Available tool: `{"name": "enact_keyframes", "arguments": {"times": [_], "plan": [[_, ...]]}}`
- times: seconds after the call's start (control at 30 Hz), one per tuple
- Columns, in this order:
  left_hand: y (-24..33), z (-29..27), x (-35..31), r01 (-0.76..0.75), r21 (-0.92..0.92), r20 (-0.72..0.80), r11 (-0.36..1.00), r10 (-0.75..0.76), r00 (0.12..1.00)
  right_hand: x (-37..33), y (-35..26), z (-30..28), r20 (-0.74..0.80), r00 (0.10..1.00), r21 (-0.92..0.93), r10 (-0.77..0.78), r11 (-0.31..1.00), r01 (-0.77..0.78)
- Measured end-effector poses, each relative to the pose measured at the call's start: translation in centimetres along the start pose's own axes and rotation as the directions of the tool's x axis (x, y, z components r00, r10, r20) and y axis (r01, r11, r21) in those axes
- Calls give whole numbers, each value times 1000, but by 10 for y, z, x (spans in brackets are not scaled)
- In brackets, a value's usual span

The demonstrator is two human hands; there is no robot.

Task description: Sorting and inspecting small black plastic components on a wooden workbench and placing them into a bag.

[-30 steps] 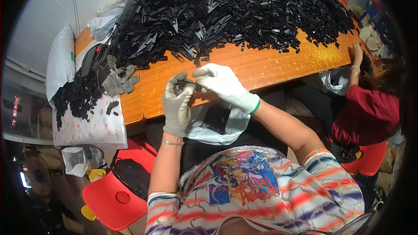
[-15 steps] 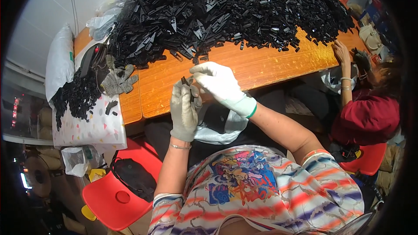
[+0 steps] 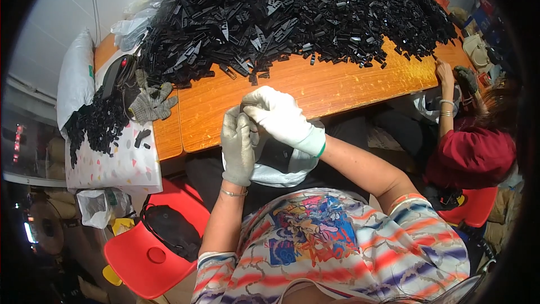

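Note:
Both of my hands wear pale work gloves and meet just off the table's near edge. My left hand [image 3: 237, 149] is closed round a small black plastic piece [image 3: 245, 104], most of it hidden by the fingers. Bent over the piece's upper end, the fingers of my right hand [image 3: 281, 118] pinch it from the right. Beyond them, a large pile of black plastic pieces [image 3: 225, 28], some long and pointed, others short, spreads over the wooden table [image 3: 337, 87].
At the left lie a knitted grey glove [image 3: 153, 104] and a smaller heap of black pieces [image 3: 100, 124]. A red chair [image 3: 140, 256] with a black bag [image 3: 171, 231] stands below. On the right, a co-worker in a dark red top [image 3: 475, 155] rests a hand [image 3: 445, 76] at the table edge.
My right hand has come down and closed over the top of the black piece, which stood visible between my left fingers before. The co-worker's hand has shifted slightly.

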State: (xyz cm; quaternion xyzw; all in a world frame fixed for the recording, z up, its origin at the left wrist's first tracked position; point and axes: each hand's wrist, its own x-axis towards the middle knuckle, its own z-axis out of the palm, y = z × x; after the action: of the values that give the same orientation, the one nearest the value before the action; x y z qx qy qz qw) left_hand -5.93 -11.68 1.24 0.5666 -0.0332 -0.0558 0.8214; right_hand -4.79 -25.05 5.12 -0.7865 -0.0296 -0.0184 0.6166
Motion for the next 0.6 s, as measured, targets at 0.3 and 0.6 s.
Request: {"name": "enact_keyframes", "arguments": {"times": [0.3, 0.6], "plan": [[4, 7, 2, -66, 325, -84, 943, 98, 992, 9, 9, -9, 165, 907, -584, -387, 703, 406], [11, 12, -3, -111, 381, -53, 918, 141, 989, 9, 12, -10, 198, 872, -611, -448, 639, 467]]}}
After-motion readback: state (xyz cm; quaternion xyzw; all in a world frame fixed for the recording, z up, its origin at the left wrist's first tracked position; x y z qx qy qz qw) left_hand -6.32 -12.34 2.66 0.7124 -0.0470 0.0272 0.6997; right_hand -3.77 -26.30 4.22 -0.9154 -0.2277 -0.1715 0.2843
